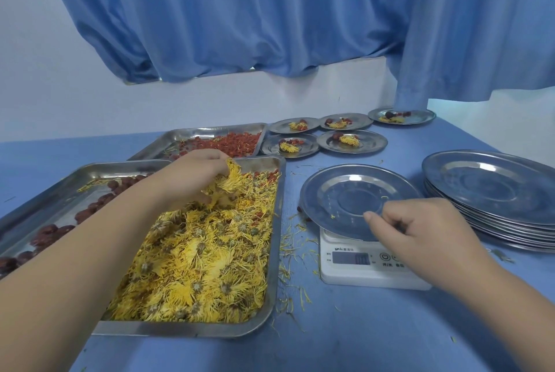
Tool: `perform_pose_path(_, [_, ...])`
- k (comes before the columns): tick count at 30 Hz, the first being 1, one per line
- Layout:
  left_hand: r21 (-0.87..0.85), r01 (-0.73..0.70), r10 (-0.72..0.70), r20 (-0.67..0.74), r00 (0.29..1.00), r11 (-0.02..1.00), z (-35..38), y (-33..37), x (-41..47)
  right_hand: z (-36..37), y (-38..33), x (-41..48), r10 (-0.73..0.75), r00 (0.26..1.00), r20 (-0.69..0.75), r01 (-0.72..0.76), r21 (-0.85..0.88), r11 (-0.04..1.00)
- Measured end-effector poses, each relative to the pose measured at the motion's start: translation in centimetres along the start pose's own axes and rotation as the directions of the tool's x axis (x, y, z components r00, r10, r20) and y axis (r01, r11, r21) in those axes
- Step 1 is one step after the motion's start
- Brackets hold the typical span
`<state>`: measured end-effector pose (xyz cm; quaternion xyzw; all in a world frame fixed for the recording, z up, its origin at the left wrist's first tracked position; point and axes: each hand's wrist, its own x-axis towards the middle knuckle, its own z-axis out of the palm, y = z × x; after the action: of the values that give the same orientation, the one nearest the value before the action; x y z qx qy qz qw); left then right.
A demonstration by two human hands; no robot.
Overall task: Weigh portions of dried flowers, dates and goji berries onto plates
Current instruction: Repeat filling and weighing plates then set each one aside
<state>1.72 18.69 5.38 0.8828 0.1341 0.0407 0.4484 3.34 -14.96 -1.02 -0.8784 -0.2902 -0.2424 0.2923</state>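
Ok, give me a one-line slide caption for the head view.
Left hand grips dried flowers above their tray; right hand holds the plate on the scale.

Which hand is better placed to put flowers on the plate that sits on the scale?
Left. The left hand already grips a clump of dried flowers in the tray, beside the plate on the scale. The right hand holds that plate's near rim.
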Motion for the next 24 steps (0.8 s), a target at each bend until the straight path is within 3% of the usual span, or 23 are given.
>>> perform_pose_path(8, [0.27, -0.187, 0.198, -0.013, 0.98, 0.945, 0.9, 3.4, -2.1, -0.6, -0.2, 0.1, 0.011, 0.999, -0.03, -0.01, 0.018, 1.0])
perform_pose_path(15, [0.181, -0.346, 0.333, 0.102, 0.938, 0.92, 7.8, 7.0, -1.8, -1.1, 1.7, 0.5, 0.083, 0.992, -0.093, -0.077, 0.058, 0.995])
perform_pose_path(24, [0.255, -0.472, 0.448, 0.148, 0.882, 0.844, 15.6, 9.3, 2.2, -0.9, 3.7, 0.8, 0.12, 0.987, -0.109, -0.114, 0.056, 0.992])
